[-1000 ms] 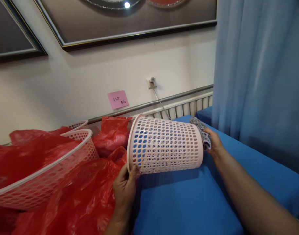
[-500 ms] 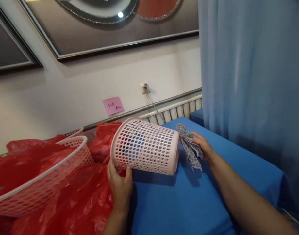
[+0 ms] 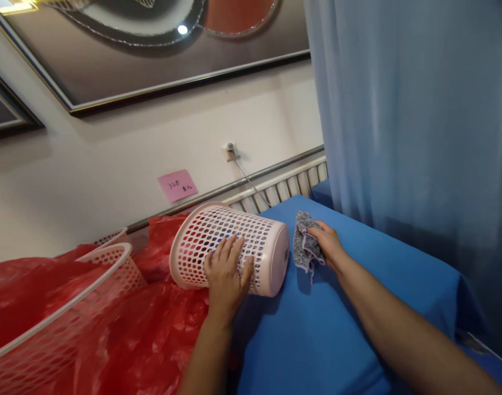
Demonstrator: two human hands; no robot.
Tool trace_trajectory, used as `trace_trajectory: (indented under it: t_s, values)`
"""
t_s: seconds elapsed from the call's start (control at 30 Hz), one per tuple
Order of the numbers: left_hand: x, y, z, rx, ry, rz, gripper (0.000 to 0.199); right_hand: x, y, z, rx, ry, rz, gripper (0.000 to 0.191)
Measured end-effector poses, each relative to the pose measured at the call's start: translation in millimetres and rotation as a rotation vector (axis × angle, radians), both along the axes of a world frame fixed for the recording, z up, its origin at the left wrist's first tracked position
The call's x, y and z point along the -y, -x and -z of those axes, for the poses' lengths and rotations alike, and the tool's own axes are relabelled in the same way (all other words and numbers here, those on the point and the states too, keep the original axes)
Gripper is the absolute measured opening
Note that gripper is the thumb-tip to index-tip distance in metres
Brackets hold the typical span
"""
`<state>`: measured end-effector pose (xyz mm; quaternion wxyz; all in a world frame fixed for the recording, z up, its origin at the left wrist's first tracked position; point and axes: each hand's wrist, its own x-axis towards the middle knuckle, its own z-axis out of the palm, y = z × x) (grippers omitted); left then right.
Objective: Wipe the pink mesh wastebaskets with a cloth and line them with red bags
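A pale pink perforated basket [image 3: 267,241] lies on its side on the blue-covered bed [image 3: 316,334], its open rim to the left and its base to the right. My left hand [image 3: 228,274] rests against the side of the basket with its fingers spread. To the right of the base, my right hand [image 3: 327,241] grips a gray cloth [image 3: 303,241] with light purple edging. The cloth hangs over the blue cover, a small gap away from the basket.
Red plastic bags [image 3: 139,340] and a larger pink basket [image 3: 123,263] fill the left side. Behind stand a radiator [image 3: 292,186] and a wall socket [image 3: 230,152] with a cord. A blue curtain [image 3: 390,120] hangs at the right.
My left hand has moved from the rim to the side of the basket, fingers now spread. The basket has turned a little, showing more of its base. The cloth has moved off the base.
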<state>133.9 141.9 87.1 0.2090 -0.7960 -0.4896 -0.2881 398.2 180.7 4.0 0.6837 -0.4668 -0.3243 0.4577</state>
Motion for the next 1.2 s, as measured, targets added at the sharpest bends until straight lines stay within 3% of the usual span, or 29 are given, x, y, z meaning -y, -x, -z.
trace_trajectory:
  t_s: [0.1,0.2,0.33,0.53,0.6,0.7,0.77,0.83,0.97,1.07,1.2]
  values:
    - [-6,11,5.4,-0.007,-0.009,0.005,0.046,-7,4,8.2,0.086,0.023,0.091,0.043]
    - [-7,18,10.5,-0.008,-0.016,-0.003,0.048,-3,23,9.8,0.235,-0.058,0.113,0.048]
    - [-5,20,14.8,-0.011,-0.047,-0.016,0.048,8,54,16.7,0.430,-0.125,0.003,0.048]
    - [-4,21,17.8,-0.007,-0.069,-0.040,0.048,1,55,34.6,0.590,0.023,-0.185,0.013]
    - [-3,21,18.0,0.002,-0.077,-0.035,0.048,-5,48,31.8,0.599,0.033,-0.124,0.022]
    - [-3,20,18.3,-0.006,-0.097,-0.024,0.048,-10,44,23.8,0.610,-0.002,-0.013,0.049]
    - [-5,21,19.1,-0.018,-0.113,-0.019,0.048,-9,47,21.6,0.637,-0.030,-0.034,0.056]
    - [-7,21,20.4,-0.023,-0.139,-0.015,0.048,-7,53,23.3,0.676,-0.025,-0.131,0.049]
    - [-10,23,23.9,-0.035,-0.191,-0.003,0.047,2,58,26.5,0.745,0.039,-0.313,0.018]
    - [-10,23,26.9,-0.044,-0.181,-0.012,0.047,6,56,18.7,0.757,0.025,-0.204,0.037]
    - [-9,20,31.7,-0.023,-0.153,-0.010,0.045,6,57,7.7,0.803,-0.140,-0.073,0.062]
